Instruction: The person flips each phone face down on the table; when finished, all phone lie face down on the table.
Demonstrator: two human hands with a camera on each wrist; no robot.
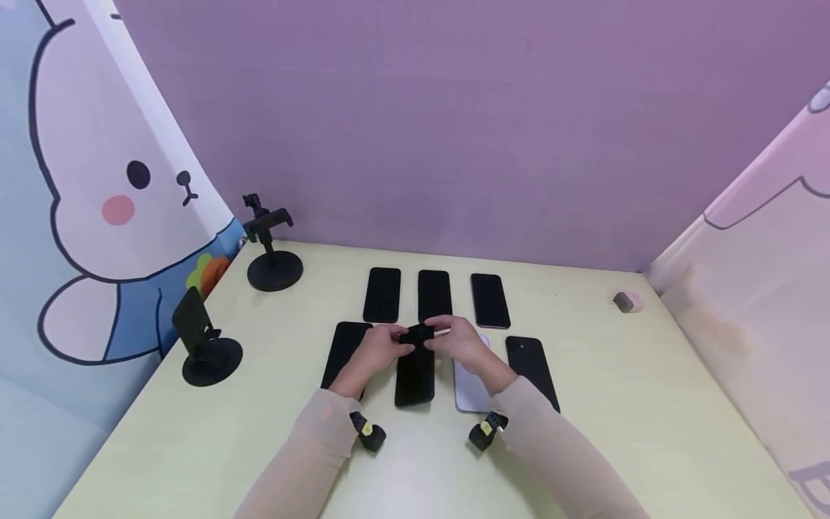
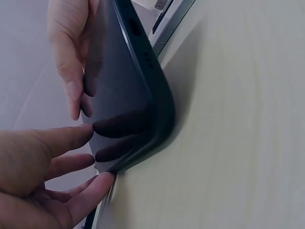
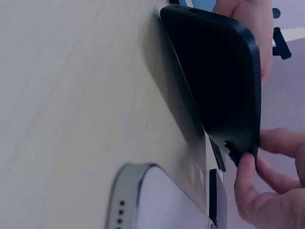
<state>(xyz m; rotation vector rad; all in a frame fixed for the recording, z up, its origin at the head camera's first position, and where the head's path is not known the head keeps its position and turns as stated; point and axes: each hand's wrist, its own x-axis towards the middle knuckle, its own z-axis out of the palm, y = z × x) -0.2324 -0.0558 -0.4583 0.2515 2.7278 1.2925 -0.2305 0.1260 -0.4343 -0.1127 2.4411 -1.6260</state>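
Note:
Between both hands a black smartphone point(image 1: 415, 382) is held tilted above the table, its upper end nearest the fingers. The left hand point(image 1: 382, 347) pinches its upper left edge, and the right hand point(image 1: 462, 342) pinches the upper right corner. Fingers of the left hand point(image 2: 62, 176) reflect in the glossy front of the phone point(image 2: 126, 81) in the left wrist view. From the right wrist, the dark back of the phone point(image 3: 214, 71) shows over its shadow, with the thumb and fingers of the right hand point(image 3: 271, 181) at one corner.
Beside the hands lie a black phone point(image 1: 346, 349), a pale lavender phone point(image 1: 471, 389) and a black phone with its camera up point(image 1: 533, 367). Three dark phones point(image 1: 382, 295) form a back row. Two black stands point(image 1: 275, 271) point(image 1: 210, 360) are at left; a small pinkish block point(image 1: 627, 301) lies far right.

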